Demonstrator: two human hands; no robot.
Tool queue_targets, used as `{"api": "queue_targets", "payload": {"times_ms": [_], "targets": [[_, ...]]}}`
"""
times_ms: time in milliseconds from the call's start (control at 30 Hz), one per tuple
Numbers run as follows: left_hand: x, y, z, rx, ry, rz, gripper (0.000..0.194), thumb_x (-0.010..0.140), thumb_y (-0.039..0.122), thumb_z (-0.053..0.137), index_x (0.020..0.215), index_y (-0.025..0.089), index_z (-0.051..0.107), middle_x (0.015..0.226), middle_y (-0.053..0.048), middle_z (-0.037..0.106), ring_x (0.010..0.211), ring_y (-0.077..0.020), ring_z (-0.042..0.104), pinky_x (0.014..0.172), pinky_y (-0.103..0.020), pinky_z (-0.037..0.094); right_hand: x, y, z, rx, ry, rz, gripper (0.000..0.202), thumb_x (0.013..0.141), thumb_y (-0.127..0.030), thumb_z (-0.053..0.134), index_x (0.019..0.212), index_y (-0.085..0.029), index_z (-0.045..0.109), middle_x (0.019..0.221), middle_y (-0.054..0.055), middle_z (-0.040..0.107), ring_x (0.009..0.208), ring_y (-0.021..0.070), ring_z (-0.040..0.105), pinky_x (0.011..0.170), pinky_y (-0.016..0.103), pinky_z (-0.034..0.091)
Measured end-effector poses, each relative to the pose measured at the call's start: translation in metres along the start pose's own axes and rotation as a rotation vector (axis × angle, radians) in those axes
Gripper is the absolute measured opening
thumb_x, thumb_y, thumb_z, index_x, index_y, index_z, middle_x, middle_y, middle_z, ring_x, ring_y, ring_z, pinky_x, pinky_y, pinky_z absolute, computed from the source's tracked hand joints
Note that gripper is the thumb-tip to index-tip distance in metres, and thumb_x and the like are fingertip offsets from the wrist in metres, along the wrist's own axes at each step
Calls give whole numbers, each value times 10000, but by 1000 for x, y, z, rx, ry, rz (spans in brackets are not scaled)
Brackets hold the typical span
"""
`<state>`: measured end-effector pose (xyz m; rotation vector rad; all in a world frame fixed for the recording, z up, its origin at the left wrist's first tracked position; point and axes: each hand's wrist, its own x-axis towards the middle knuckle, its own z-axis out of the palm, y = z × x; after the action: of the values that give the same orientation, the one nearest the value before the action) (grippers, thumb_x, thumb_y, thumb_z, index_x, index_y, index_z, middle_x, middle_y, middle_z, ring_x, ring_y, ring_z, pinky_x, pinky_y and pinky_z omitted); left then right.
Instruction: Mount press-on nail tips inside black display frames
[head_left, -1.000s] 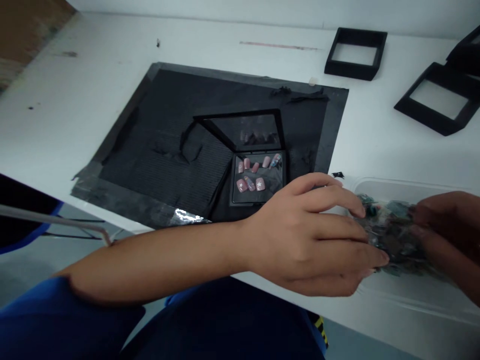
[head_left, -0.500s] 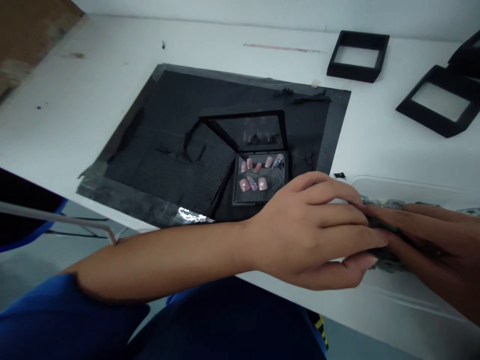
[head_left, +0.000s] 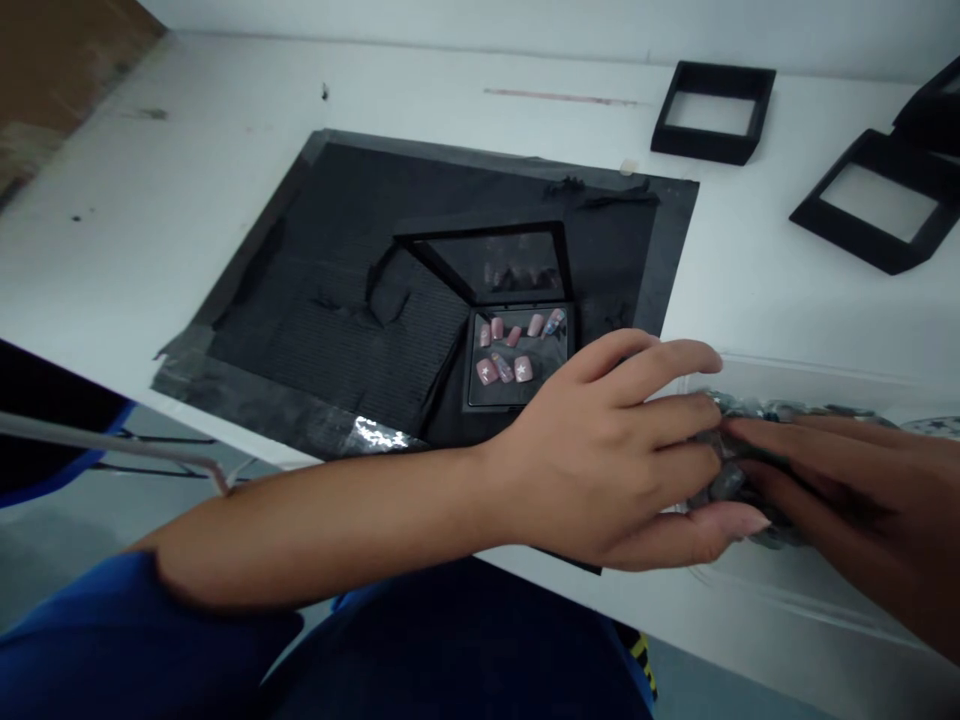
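Note:
My left hand (head_left: 622, 450) reaches across to a clear plastic box (head_left: 817, 375) at the right, its fingers spread and its thumb out. Its fingertips are over the box's near end. Inside are many small, shiny, nail-like pieces (head_left: 727, 484) in green and grey. My right hand (head_left: 847, 480) comes in from the right edge, fingers stretched among these pieces; its fingertips are partly hidden. Left of my left hand lies an open black case (head_left: 517, 395) with a clear lid (head_left: 495, 265). Several pink press-on nails (head_left: 523, 369), some with white stars, rest in it.
A taped black mat (head_left: 262, 260) lies under the case on the white table (head_left: 90, 270). Black frames with clear windows stand at the back right, one frame (head_left: 712, 150) apart from the others (head_left: 885, 250). A thin pinkish stick (head_left: 559, 97) lies behind the mat.
My left hand has drawn slightly left, away from my right fingertips, and its fingers have spread. More of the pieces in the box now shows. The case has not moved.

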<state>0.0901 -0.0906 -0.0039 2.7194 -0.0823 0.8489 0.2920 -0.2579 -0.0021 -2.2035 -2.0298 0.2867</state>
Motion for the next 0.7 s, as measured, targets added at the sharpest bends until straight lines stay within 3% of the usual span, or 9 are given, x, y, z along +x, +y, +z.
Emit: {"api": "queue_targets", "payload": {"times_ms": [167,333,533,700], "targets": [[2,1,-5,12,-69,4,400,917,567,590,875,185,700,948,1,758,1256,-277,610,984,-415,484,0,-1,3,27,29,-50,342,981,-478,411,1214,-434,658,1053,-50,752,751,209,731,500,319,537],[0,2,-4,7,-89,11,443,926,624,546,837,213,682,903,0,750,1301,-262,587,1092,-431,448,3,4,2,103,42,-196,305,971,-427,465,1211,-426,653,1064,-49,758,766,190,745,429,264,519],[0,2,-4,15,-96,36,433,949,592,535,865,199,696,1000,4,763,1306,-259,590,1126,-443,443,4,-11,-6,179,-52,-73,309,1013,-459,405,1075,-402,702,978,-37,748,791,182,715,563,276,575],[0,1,-4,-1,-71,40,350,960,487,545,908,189,722,1002,7,773,1289,-256,607,1087,-419,480,0,-2,-1,187,20,-94,239,987,-453,480,1062,-425,705,1046,-56,747,831,188,731,571,275,577]]}}
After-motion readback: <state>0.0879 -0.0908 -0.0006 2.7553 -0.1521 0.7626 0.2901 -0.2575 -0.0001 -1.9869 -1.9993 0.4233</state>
